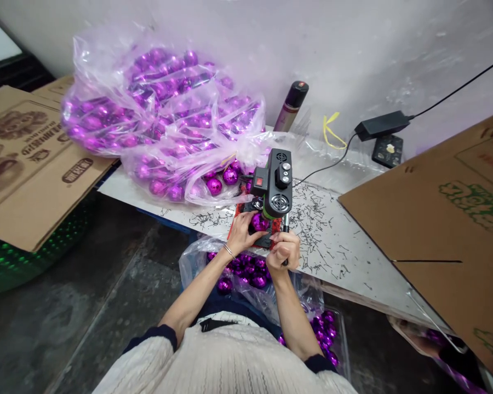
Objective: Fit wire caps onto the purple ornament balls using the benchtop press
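My left hand (241, 231) is closed around a shiny purple ball (258, 222), holding it under a small black and green machine (274, 183) with a red switch. Just to its right, my right hand (285, 250) is wrapped in a fist round a thin dark lever or rod below the machine. The machine stands on a red base at the near edge of a white worktop (337, 241). A clear bag of purple balls (246, 271) hangs open below my hands, at my lap.
A large clear plastic bag of purple balls (160, 120) lies on the worktop's left. Flattened cardboard boxes sit at the left (28, 158) and right (447, 219). A dark spray can (291, 105), a black power adapter (381, 125) with its cable, and black wire scraps (316, 219) lie behind.
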Motion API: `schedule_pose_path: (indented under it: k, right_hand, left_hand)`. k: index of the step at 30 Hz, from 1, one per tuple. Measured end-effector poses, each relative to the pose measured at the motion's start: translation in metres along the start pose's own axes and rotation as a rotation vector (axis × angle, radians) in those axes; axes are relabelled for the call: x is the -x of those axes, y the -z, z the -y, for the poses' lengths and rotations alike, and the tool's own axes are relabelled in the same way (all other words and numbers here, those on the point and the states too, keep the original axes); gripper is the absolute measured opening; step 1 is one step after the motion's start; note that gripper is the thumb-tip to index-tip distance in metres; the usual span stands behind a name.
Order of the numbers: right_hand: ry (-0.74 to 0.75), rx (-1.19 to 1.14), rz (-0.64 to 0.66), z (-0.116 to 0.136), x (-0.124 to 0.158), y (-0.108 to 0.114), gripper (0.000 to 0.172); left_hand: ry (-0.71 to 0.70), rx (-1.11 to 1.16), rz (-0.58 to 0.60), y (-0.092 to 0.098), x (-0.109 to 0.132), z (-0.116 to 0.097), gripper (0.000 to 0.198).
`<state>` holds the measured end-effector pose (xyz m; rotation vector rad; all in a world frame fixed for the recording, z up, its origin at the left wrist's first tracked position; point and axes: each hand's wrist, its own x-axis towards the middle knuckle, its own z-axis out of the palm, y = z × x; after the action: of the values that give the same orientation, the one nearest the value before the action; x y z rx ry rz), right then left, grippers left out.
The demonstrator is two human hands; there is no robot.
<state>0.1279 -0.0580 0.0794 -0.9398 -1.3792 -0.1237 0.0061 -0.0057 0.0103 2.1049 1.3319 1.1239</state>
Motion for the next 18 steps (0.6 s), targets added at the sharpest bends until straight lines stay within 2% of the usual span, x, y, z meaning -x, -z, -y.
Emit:
schedule_pose_path:
  k: [2, 7, 10, 13, 16, 18]
  right_hand:
    - [0.014, 0.005, 0.011, -0.003, 0.002, 0.000, 0.034]
    - [0.170, 0.051, 0.081, -0.007, 0.002, 0.000, 0.031]
    - [0.073, 0.031, 0.035, 0.005, -0.014, 0.001, 0.033]
    - [-0.021, 0.039, 0.018, 0.023, -0.043, 0.004, 0.032]
    - [-0.052, 0.037, 0.037, 0.035, -0.066, 0.007, 0.031]
    - [-0.049, 0.039, 0.055, 0.036, -0.068, 0.009, 0.031]
  left_hand:
    - [0.003, 0.011, 0.001, 0.001, 0.000, 0.000, 0.066]
    - [0.015, 0.024, -0.001, 0.000, 0.000, 0.001, 0.064]
    - [0.032, 0.027, 0.000, -0.001, -0.003, 0.001, 0.065]
    - [0.034, 0.031, -0.007, 0.004, -0.005, -0.002, 0.067]
    - [-0.045, 0.009, -0.061, 0.016, 0.014, -0.009, 0.076]
    - [-0.167, -0.018, -0.035, 0.024, 0.043, -0.013, 0.081]
